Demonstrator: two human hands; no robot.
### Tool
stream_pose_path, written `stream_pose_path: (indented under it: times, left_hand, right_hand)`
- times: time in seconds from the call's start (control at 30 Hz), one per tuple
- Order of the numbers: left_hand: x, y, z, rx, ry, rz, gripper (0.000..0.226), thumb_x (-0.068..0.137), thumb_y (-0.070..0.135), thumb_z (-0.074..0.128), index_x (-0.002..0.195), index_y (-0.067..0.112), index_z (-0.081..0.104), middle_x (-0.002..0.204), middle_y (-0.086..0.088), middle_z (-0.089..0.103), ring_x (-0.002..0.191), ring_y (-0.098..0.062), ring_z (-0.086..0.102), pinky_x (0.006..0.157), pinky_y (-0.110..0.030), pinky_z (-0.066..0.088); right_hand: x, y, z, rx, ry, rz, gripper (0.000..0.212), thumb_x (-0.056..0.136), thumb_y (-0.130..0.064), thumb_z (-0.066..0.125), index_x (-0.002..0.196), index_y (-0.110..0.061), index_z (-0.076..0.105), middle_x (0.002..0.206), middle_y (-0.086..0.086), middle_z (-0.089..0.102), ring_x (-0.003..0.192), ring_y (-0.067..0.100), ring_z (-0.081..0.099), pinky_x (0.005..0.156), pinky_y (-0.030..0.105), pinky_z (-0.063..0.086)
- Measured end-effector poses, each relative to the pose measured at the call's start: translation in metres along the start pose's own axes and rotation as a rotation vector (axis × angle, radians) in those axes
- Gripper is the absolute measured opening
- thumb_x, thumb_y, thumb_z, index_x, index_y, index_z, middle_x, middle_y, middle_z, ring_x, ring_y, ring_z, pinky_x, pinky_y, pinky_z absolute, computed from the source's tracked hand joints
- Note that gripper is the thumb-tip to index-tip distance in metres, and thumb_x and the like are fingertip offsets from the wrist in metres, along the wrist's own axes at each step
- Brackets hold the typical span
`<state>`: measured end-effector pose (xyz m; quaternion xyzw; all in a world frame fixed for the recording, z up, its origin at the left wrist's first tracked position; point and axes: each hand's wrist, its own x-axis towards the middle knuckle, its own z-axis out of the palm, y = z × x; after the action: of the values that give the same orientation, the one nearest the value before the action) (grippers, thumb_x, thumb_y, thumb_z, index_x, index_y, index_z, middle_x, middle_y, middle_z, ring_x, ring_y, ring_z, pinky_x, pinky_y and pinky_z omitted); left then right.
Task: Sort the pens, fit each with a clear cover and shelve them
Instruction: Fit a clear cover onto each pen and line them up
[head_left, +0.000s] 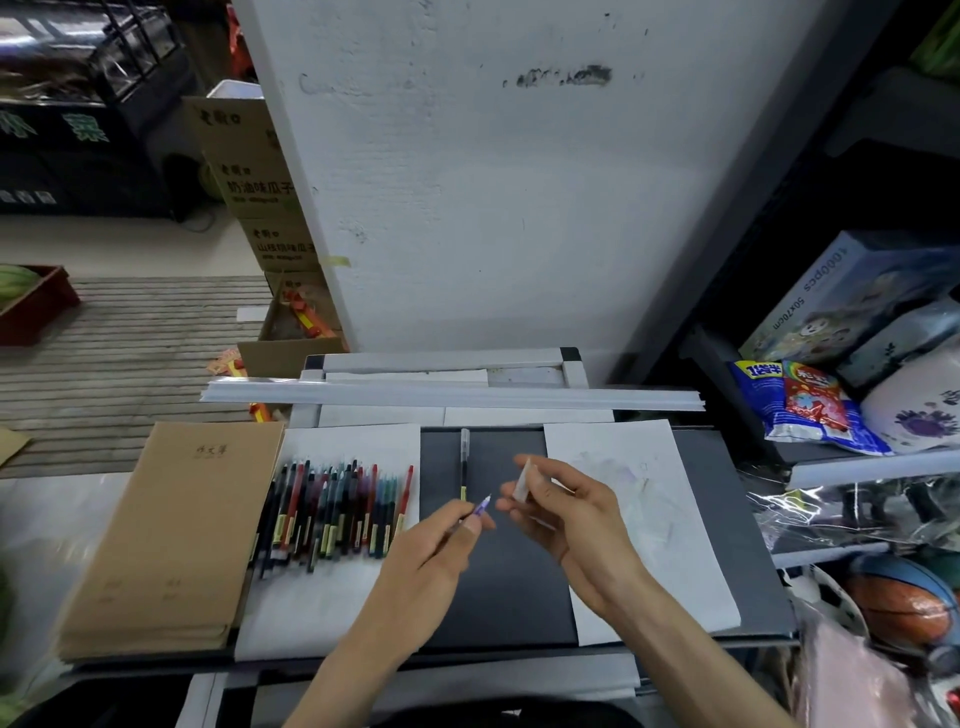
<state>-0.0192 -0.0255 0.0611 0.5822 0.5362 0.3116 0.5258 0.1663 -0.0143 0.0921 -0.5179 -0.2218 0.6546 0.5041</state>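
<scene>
At a dark table (737, 545), a stack of brown notebooks (171, 530) fills the left edge and long white strips (452, 397) lie across the far edge. Between two white sheets a person fits covers, and the left sheet (311, 608) carries a row of loose pens (337, 512). The left hand (441, 540) pinches a purple pen (480, 506), tip forward, near the table's middle. The right hand (561, 514) pinches a clear cover (522, 483) just beside that tip, not touching it. The cover is blurred, so which end faces the pen is hard to tell. A skewed push would likely jam the cover or ink the fingers, and a dropped cover could roll toward the cluttered right edge. A careless sweep might knock the covered pen (464, 462) lying just behind the hands. The bare dark strip between the sheets leaves the most room, toward the near edge.
</scene>
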Motion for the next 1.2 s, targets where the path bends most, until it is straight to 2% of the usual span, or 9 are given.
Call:
stream_pose_path:
  times: [0.13, 0.23, 0.33, 0.47, 0.63, 0.8, 0.97, 1.07, 1.2]
  left_hand:
    - [-0.004, 0.007, -0.002, 0.034, -0.001, 0.038, 0.022, 0.108, 0.034, 0.047, 0.104, 0.031, 0.069, 0.062, 0.005, 0.040, 0.060, -0.014, 0.039, 0.061, -0.026, 0.035]
    - [-0.007, 0.009, -0.005, 0.059, 0.008, 0.055, 0.022, 0.108, 0.038, 0.047, 0.106, 0.033, 0.069, 0.063, 0.004, 0.041, 0.060, -0.016, 0.039, 0.062, -0.035, 0.035]
    - [-0.007, 0.006, -0.011, 0.088, 0.014, 0.050, 0.020, 0.107, 0.040, 0.049, 0.108, 0.037, 0.069, 0.063, 0.003, 0.042, 0.060, -0.017, 0.039, 0.062, -0.036, 0.034]
    - [-0.005, 0.000, -0.015, 0.140, -0.003, 0.057, 0.019, 0.107, 0.041, 0.051, 0.105, 0.036, 0.069, 0.064, -0.003, 0.047, 0.058, -0.014, 0.040, 0.060, -0.037, 0.034]
    - [-0.004, -0.003, -0.013, 0.226, 0.006, 0.046, 0.020, 0.106, 0.045, 0.051, 0.102, 0.040, 0.070, 0.070, -0.005, 0.059, 0.063, -0.021, 0.053, 0.062, -0.039, 0.043]
    - [-0.005, -0.013, -0.016, 0.268, 0.031, 0.026, 0.022, 0.104, 0.055, 0.046, 0.105, 0.047, 0.067, 0.077, -0.001, 0.066, 0.072, -0.020, 0.061, 0.072, -0.050, 0.051]
    - [-0.005, -0.017, -0.015, 0.290, 0.008, 0.021, 0.030, 0.102, 0.060, 0.043, 0.104, 0.042, 0.067, 0.076, 0.000, 0.066, 0.070, -0.018, 0.062, 0.070, -0.047, 0.052]
    - [-0.006, -0.014, -0.012, 0.311, 0.013, 0.035, 0.026, 0.105, 0.051, 0.047, 0.100, 0.036, 0.068, 0.069, -0.005, 0.058, 0.063, -0.021, 0.053, 0.059, -0.036, 0.041]
    - [-0.008, -0.011, -0.013, 0.360, 0.025, 0.040, 0.027, 0.105, 0.050, 0.047, 0.101, 0.035, 0.068, 0.061, 0.006, 0.051, 0.055, -0.013, 0.046, 0.054, -0.025, 0.031]
  right_hand:
    - [0.000, 0.002, 0.010, 0.061, 0.018, -0.025, 0.021, 0.101, -0.015, 0.063, 0.115, -0.003, 0.071, 0.091, 0.018, 0.073, 0.091, 0.033, 0.075, 0.086, 0.034, 0.062]
    - [0.004, 0.002, 0.009, -0.181, -0.019, -0.126, 0.019, 0.102, -0.012, 0.062, 0.115, -0.014, 0.076, 0.075, 0.010, 0.061, 0.075, 0.028, 0.064, 0.078, 0.036, 0.056]
    - [0.006, -0.001, 0.006, -0.355, -0.104, -0.178, 0.016, 0.097, -0.005, 0.068, 0.111, -0.010, 0.074, 0.068, 0.010, 0.058, 0.064, 0.023, 0.054, 0.066, 0.031, 0.049]
    - [0.009, -0.007, 0.004, -0.426, -0.181, -0.178, 0.003, 0.091, -0.005, 0.075, 0.089, -0.002, 0.076, 0.070, 0.003, 0.063, 0.064, 0.018, 0.049, 0.062, 0.026, 0.044]
    - [0.009, -0.005, 0.012, -0.625, -0.278, -0.169, 0.006, 0.094, -0.006, 0.072, 0.091, -0.004, 0.076, 0.075, 0.000, 0.073, 0.064, 0.003, 0.061, 0.063, 0.018, 0.047]
    - [0.016, 0.000, 0.008, -0.597, -0.187, -0.215, 0.008, 0.095, -0.008, 0.072, 0.088, -0.006, 0.076, 0.071, -0.007, 0.068, 0.063, 0.002, 0.055, 0.063, 0.016, 0.043]
    - [0.018, 0.007, 0.009, -0.654, -0.208, -0.220, 0.008, 0.094, -0.012, 0.074, 0.087, -0.012, 0.078, 0.077, -0.003, 0.073, 0.069, 0.005, 0.062, 0.066, 0.014, 0.045]
    - [0.017, 0.012, 0.011, -0.655, -0.210, -0.230, 0.009, 0.094, -0.012, 0.073, 0.086, -0.014, 0.077, 0.080, 0.003, 0.075, 0.073, 0.009, 0.065, 0.067, 0.017, 0.047]
    - [0.020, 0.009, 0.006, -0.619, -0.133, -0.253, 0.012, 0.093, -0.006, 0.071, 0.084, -0.011, 0.076, 0.073, -0.003, 0.070, 0.063, 0.003, 0.057, 0.063, 0.015, 0.043]
